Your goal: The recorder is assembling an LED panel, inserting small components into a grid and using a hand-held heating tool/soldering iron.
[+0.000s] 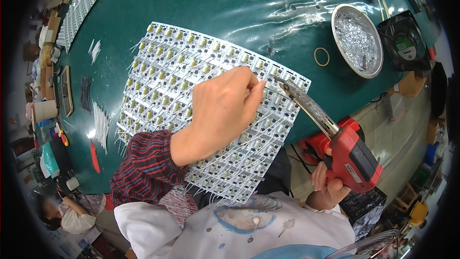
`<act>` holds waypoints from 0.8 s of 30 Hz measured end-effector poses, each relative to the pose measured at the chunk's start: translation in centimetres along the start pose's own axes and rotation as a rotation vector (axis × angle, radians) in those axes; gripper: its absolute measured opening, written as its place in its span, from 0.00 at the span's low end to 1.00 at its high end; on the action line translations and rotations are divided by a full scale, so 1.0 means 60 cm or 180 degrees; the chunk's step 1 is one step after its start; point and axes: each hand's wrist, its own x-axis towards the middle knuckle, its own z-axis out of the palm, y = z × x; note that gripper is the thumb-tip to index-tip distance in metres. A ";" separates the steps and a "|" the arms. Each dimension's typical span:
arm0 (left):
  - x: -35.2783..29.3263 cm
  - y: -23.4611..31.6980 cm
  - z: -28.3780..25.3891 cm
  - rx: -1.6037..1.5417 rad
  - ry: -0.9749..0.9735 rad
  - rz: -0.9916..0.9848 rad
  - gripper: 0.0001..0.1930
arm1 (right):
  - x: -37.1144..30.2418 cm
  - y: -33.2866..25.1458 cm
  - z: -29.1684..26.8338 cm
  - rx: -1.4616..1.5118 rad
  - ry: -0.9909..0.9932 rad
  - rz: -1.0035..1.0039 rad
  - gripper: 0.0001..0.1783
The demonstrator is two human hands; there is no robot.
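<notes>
From the head view, I locate the circuit board panel [184, 84] directly beneath the left hand [223, 103], extending beyond it on all sides. The panel lies at a slant across the green table [211, 0], its lower part reaching toward the apron [297, 228]. I read the left hand as curled, palm down, with the thumb drawn in toward the index finger over the panel's right half; its fingertips are mostly hidden, so I cannot tell whether it pinches one of the white wires [237, 164] that rise in rows from the boards. I read the right hand [329, 195] as wrapped around the handle of a red soldering gun [354, 160], off the panel's lower right side. The gun's barrel slants up and left, placing its tip [282, 84] above the panel's upper right part, just beside the left hand's fingertips; I cannot confirm contact with a board. Right of the panel I register a tan ring [321, 57] and, farther out, a bowl of silvery scraps [357, 41].
</notes>
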 end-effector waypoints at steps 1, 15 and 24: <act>0.000 0.000 0.000 0.0001 -0.0008 0.0002 0.06 | 0.002 -0.004 0.006 0.0005 -0.0004 0.0004 0.45; 0.011 0.013 -0.013 -0.0159 -0.0426 -0.0119 0.06 | 0.004 -0.013 0.004 0.0173 0.0185 -0.0025 0.45; 0.017 0.002 -0.012 -0.0369 -0.0516 -0.0194 0.06 | -0.001 0.002 -0.009 0.0010 0.0031 -0.0048 0.45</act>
